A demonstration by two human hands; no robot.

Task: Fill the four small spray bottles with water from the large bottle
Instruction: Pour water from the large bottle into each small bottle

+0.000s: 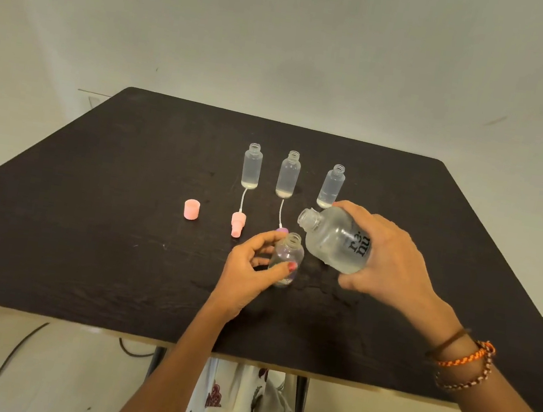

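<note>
Dark table (89, 216), pale wall behind. Right hand (390, 259) gripped big bottle (338, 242), tilted over small bottle (285, 259) held upright by left hand (250, 279). 3 others (288, 174) stood behind. Light, slick plastic; probably best held mid-body.

In front of you is a dark table (106, 218) with a pale edge. Three small open bottles (252, 166) (288, 174) (331, 186) stand on it in a row. Nearer you lie a pink cap (191, 209) and, just right of it, a pink spray head (237, 224) whose white tube points toward the left bottle. A fourth small bottle (285, 259) stands closest to you.
</note>
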